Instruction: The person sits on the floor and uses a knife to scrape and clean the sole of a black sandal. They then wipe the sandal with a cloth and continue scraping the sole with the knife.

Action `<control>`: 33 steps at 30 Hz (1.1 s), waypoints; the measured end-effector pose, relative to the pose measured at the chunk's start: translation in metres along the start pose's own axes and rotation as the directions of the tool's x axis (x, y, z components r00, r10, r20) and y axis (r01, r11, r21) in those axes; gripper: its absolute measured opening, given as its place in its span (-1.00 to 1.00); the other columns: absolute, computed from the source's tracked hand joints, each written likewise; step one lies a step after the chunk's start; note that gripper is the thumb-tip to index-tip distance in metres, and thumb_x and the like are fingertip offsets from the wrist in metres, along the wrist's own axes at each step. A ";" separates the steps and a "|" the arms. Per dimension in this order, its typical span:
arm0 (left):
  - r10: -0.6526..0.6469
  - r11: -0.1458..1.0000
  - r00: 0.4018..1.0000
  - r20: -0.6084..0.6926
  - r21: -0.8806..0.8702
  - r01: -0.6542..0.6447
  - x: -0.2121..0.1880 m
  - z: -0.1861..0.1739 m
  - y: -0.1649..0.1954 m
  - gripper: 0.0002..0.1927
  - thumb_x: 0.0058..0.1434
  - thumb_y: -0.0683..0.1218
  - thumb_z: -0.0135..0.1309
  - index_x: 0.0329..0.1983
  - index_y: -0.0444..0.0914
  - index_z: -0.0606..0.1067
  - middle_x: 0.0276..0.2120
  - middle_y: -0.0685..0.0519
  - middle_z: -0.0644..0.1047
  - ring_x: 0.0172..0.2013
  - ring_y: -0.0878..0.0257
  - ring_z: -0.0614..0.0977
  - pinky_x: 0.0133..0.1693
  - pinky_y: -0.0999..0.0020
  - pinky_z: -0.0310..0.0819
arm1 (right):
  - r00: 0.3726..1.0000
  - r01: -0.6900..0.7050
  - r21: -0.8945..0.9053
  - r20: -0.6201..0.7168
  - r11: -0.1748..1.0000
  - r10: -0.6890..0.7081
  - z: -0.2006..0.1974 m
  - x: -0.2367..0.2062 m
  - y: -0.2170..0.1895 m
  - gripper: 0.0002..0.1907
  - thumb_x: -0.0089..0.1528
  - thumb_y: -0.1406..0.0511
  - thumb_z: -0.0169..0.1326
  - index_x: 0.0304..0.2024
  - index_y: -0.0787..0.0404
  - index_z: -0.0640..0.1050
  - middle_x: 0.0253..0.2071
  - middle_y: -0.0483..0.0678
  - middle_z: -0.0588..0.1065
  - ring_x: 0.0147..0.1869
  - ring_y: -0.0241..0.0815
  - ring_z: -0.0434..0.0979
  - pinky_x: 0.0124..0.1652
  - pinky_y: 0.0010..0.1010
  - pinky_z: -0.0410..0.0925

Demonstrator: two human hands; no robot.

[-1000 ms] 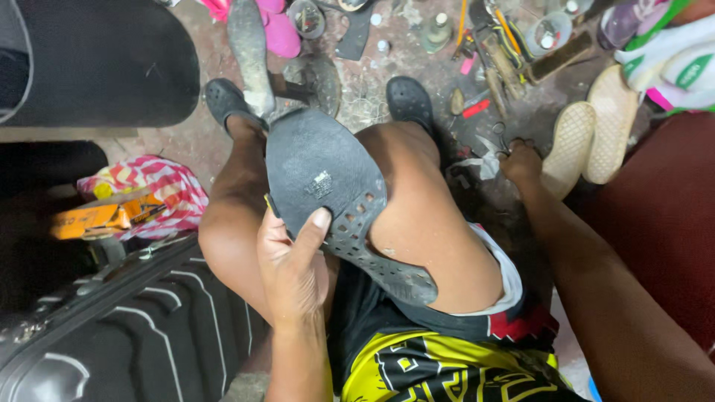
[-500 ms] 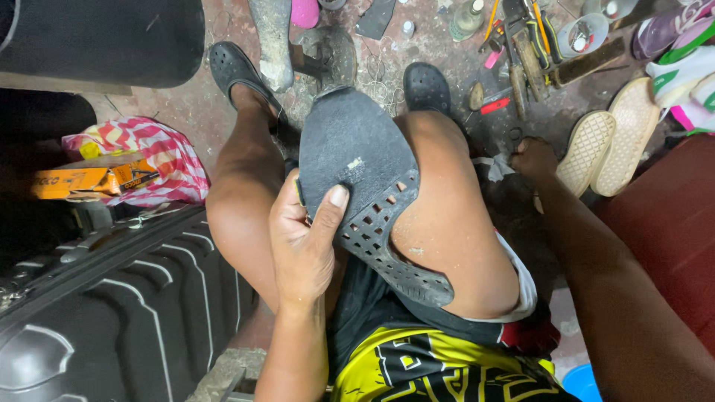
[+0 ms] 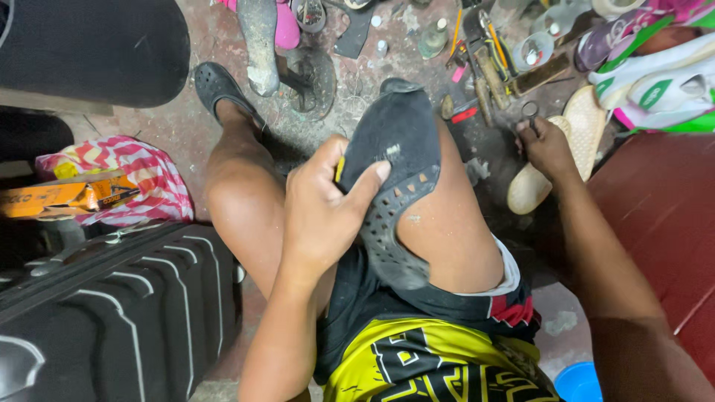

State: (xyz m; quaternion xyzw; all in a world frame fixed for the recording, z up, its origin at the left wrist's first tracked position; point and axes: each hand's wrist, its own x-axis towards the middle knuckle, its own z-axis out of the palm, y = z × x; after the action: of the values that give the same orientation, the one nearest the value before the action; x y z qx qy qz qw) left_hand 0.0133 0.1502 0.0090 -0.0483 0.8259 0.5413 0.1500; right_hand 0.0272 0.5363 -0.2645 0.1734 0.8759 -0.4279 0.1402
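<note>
A dark grey perforated clog (image 3: pixel 398 141) lies sole-up over my right knee. My left hand (image 3: pixel 328 212) grips it from the left, thumb pressed on the sole near a pale scuff. My right hand (image 3: pixel 547 145) reaches down to the floor on the right, beside a pair of cream shoe soles (image 3: pixel 588 123). Its fingers are closed around the loop handle of what looks like small scissors (image 3: pixel 529 110); the blades are hidden. My left foot wears a matching dark clog (image 3: pixel 216 83).
A black ribbed suitcase (image 3: pixel 112 313) stands at the left, with a striped bag (image 3: pixel 134 167) and an orange box (image 3: pixel 63 195) behind it. A metal shoe last (image 3: pixel 261 45), scattered hand tools (image 3: pixel 484 56), white-green shoes (image 3: pixel 659 82) and a blue tub (image 3: pixel 577 381) surround my legs.
My left hand has shifted its grip up the clog and turned it, so its toe points away over the knee. My right hand has closed on the scissors' handle by the cream soles.
</note>
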 end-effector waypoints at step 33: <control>0.491 0.871 0.868 -0.077 0.065 -0.487 0.003 0.010 -0.023 -0.63 0.20 -0.07 0.35 -0.36 -0.37 0.39 -0.42 -0.11 0.42 -0.40 0.06 0.46 -0.27 0.24 0.37 | 0.548 0.750 -0.481 0.066 0.454 -0.834 -0.043 -0.159 -0.261 -0.68 0.25 0.17 0.34 -0.32 0.26 0.51 -0.40 -0.01 0.43 -0.35 0.02 0.50 -0.38 -0.23 0.30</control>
State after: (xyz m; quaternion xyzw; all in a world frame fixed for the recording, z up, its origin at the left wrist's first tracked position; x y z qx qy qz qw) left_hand 0.0182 0.1497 -0.0161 0.1410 0.8287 0.5409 -0.0286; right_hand 0.0561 0.3916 0.0065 -0.2562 0.9365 -0.2076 -0.1190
